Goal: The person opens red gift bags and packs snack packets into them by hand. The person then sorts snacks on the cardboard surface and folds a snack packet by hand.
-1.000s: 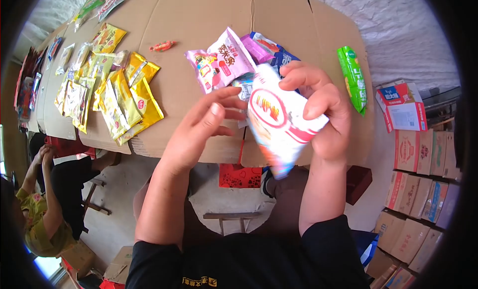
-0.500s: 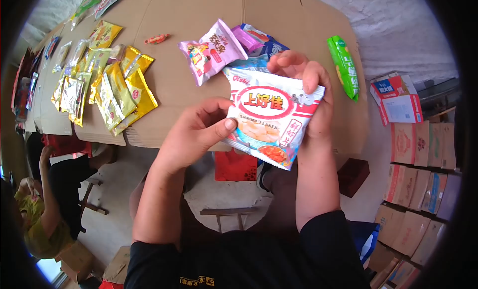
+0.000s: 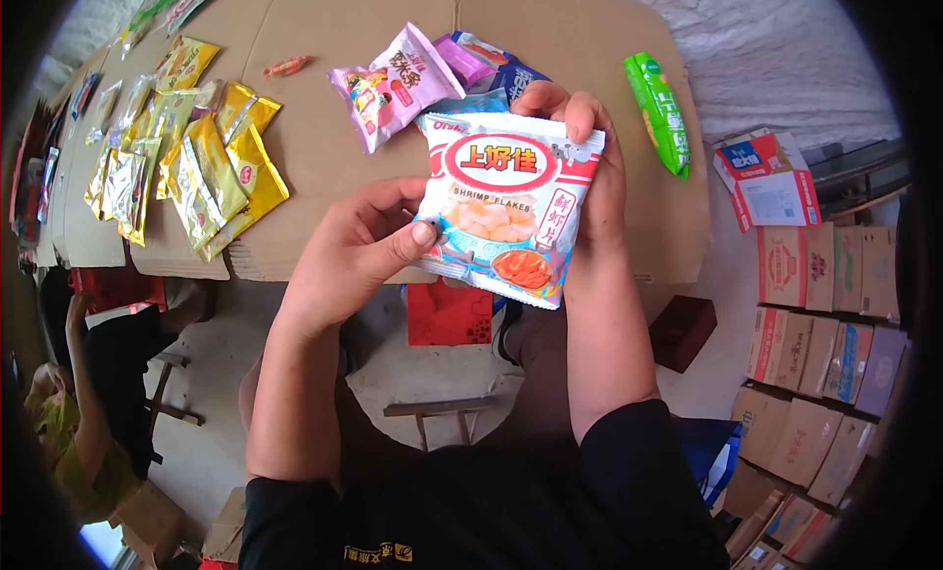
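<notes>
Between my two hands is a white and red bag of shrimp flakes [image 3: 496,211], its printed front facing up at me. My left hand [image 3: 359,241] pinches the lower left edge, thumb on top. My right hand [image 3: 589,167] grips the upper right corner, with part of its fingers hidden behind the bag. Just beyond lie a pink snack bag [image 3: 398,88], a purple packet [image 3: 464,61] and a dark blue packet [image 3: 516,79]. A light blue packet [image 3: 476,103] is partly covered by the shrimp flakes bag.
Several yellow packets [image 3: 211,177] lie in a heap on the cardboard-covered table [image 3: 314,138]. A small red-wrapped piece [image 3: 288,66] and a green packet [image 3: 658,113] rest apart. Stacked cartons [image 3: 796,354] stand at right. Another person [image 3: 83,413] sits at left; a red box [image 3: 449,314] is below.
The view has shifted slightly, so most things appear a little further left and higher. Both hands keep hold of the shrimp flakes bag, which faces the camera more squarely.
</notes>
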Action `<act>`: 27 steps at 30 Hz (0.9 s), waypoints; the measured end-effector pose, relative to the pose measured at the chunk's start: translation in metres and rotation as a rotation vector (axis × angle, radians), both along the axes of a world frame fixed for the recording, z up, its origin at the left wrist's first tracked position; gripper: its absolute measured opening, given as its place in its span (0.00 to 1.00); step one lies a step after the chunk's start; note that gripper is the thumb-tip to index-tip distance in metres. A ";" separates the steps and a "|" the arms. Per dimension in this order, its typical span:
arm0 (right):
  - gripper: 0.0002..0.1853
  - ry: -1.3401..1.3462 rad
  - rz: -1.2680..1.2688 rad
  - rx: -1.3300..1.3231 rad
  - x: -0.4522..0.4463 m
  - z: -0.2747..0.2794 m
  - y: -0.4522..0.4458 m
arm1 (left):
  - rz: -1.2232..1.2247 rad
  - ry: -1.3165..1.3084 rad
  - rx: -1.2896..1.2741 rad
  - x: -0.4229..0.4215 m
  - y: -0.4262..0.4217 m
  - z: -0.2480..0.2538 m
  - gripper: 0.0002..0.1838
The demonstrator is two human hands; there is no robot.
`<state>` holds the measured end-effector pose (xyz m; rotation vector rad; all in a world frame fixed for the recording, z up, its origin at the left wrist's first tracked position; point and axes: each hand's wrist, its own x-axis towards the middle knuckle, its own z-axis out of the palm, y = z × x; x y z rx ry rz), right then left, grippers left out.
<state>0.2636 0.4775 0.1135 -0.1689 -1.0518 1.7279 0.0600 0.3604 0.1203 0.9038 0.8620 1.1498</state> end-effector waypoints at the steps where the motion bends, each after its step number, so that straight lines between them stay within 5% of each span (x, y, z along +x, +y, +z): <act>1: 0.09 0.025 0.025 -0.023 0.002 -0.003 0.004 | 0.002 0.000 -0.001 0.000 0.000 -0.001 0.23; 27: 0.08 0.169 0.011 -0.363 -0.010 -0.014 0.020 | -0.008 -0.080 -0.065 -0.009 0.020 -0.003 0.29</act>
